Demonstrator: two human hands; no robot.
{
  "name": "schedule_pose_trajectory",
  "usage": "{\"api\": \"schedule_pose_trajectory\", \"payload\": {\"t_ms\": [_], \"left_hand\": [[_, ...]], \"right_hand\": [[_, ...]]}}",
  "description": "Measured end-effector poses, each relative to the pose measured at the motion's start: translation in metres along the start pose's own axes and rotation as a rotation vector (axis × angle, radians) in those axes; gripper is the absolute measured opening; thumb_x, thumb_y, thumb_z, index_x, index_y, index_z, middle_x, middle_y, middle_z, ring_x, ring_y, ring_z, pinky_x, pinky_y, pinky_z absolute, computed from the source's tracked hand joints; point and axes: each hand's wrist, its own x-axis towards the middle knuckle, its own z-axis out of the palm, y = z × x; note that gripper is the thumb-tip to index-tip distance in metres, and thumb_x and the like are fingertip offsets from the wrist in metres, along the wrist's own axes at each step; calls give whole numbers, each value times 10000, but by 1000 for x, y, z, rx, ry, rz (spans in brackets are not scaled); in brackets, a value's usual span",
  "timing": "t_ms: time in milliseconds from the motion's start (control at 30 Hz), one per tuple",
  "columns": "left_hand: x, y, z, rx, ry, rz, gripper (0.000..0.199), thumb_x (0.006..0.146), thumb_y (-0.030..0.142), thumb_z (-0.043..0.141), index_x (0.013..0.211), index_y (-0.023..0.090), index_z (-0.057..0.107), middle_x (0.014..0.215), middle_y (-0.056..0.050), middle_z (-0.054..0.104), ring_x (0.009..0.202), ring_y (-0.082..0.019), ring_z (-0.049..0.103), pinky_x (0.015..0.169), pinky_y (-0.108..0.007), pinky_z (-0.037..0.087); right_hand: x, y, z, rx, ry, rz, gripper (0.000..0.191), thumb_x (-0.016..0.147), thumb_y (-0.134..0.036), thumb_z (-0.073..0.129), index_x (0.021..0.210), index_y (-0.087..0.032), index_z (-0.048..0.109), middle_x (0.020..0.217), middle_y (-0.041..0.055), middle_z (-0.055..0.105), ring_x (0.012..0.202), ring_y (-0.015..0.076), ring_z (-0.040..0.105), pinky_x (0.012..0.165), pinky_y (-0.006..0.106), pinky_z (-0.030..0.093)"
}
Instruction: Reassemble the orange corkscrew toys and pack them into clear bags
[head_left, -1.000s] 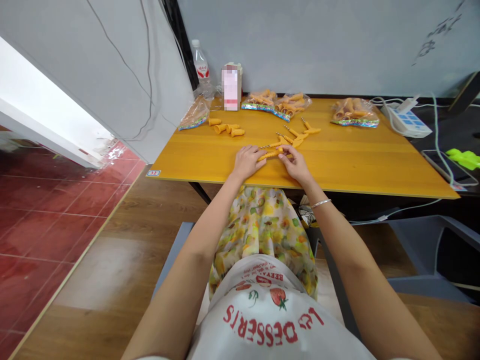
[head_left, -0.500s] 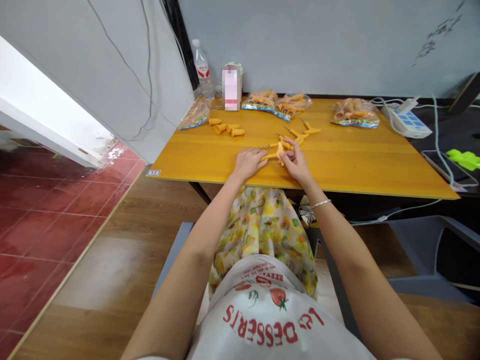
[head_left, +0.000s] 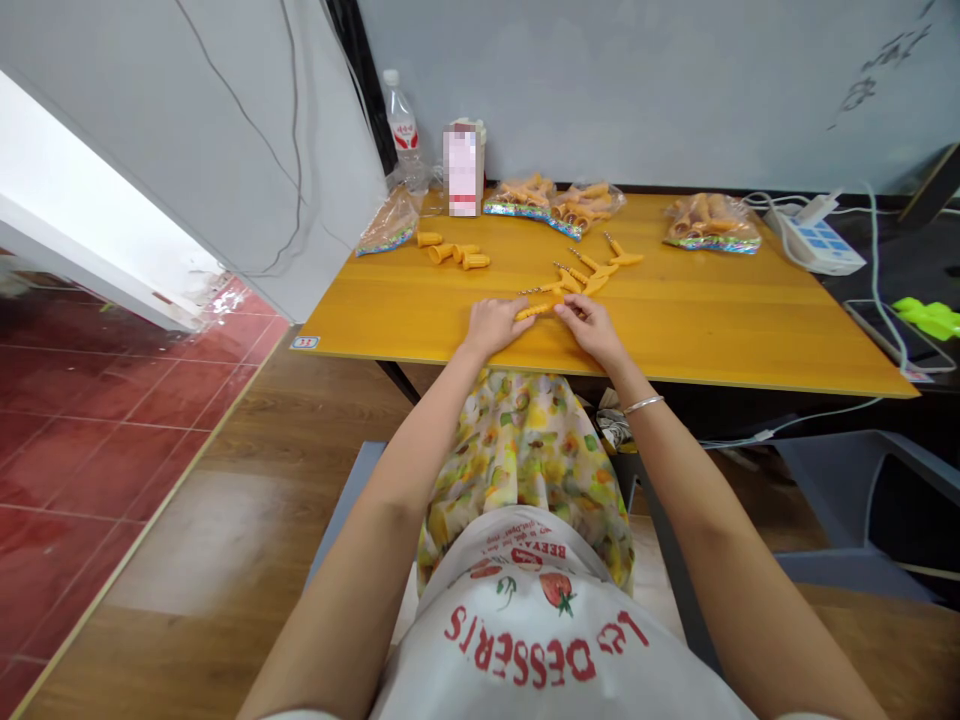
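Observation:
Between my two hands, just above or on the near side of the table, is a yellow plastic corkscrew [head_left: 534, 311] with a ribbed shaft and a crossbar handle. My left hand [head_left: 493, 325] has its fingers closed at the shaft end. My right hand [head_left: 589, 324] pinches the handle end, and its fingers partly cover it. Just beyond lie several more corkscrews [head_left: 619, 256] with yellow T-shaped handles and bare metal spirals pointing left. Farther left, several short yellow caps [head_left: 475, 261] rest in a loose group.
At the back, clear bags [head_left: 520, 195] of yellow parts lie beside a box with a blurred front [head_left: 463, 170]. A flatter bag [head_left: 390, 222] and a bottle [head_left: 403, 120] are at the left. A power strip [head_left: 814, 242], a phone [head_left: 896, 335] and cables occupy the right end.
The held corkscrew's crossbar has turned: it stood out clearly across the shaft before, and now shows less. My right fingers have come lower and nearer. The left hand is almost unmoved.

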Motion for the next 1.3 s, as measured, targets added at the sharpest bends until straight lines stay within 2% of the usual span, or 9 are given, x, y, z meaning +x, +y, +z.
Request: {"api": "schedule_pose_trajectory", "payload": {"t_ms": [67,167,300,400,467,600,933,1100,1300], "left_hand": [[0,0,0,-1,-8,13,388,953,534,478,1069,258,725,965,-97,768,911,-278,698,745,-326,422],[0,0,0,10,-16,30,376,951,528,487,1071,260,721,975,-89,769,925,-275,699,743,-321,420],[0,0,-1,22,-14,29,366,956,514,484,1101,266,712,986,-87,768,927,-277,701,741,-321,423],[0,0,-2,23,-23,26,363,952,512,490,1114,271,708,993,-87,768,930,-275,700,749,-322,427],[0,0,-1,18,-22,33,355,950,507,495,1105,270,710,993,-86,769,936,-271,699,749,-319,427],[0,-1,0,-8,-12,31,335,954,485,490,1083,271,713,999,-83,767,936,-264,695,749,-315,424],[1,1,1,-4,10,47,334,957,484,481,1048,260,711,973,-82,765,919,-272,696,715,-315,410],[0,2,-1,-7,3,43,335,961,477,477,1069,256,704,996,-88,763,937,-264,694,719,-310,409],[0,0,-1,-27,-1,16,327,958,465,478,1092,268,702,1003,-83,764,958,-273,694,751,-322,424]], "right_hand": [[0,0,0,-21,13,17,578,825,-751,544,624,-209,521,626,0,450,640,150,437,647,309,414],[0,2,-1,-20,5,44,614,877,-750,455,579,-214,436,581,-12,375,574,136,381,591,302,376],[-1,5,-1,21,38,21,475,912,-684,459,973,-239,614,760,19,528,628,152,467,604,296,420],[-1,6,-1,10,-7,-45,469,868,-589,595,1215,-273,603,1017,63,592,707,157,514,623,295,454],[-1,6,0,-10,-28,-69,412,870,-540,605,1174,-265,646,1079,74,598,731,160,514,637,300,460],[0,5,1,-22,-6,-75,374,852,-551,625,1067,-248,669,906,40,581,698,157,476,652,307,441],[-5,-8,-1,-125,-109,16,644,837,-806,447,602,-206,458,578,-21,398,561,122,364,543,296,285],[-4,-8,-1,-102,-125,18,666,827,-821,441,612,-197,528,579,-14,428,561,124,380,534,292,301],[1,0,0,-66,1,-78,614,736,-819,585,889,-237,704,785,32,484,712,183,456,665,350,439]]}}
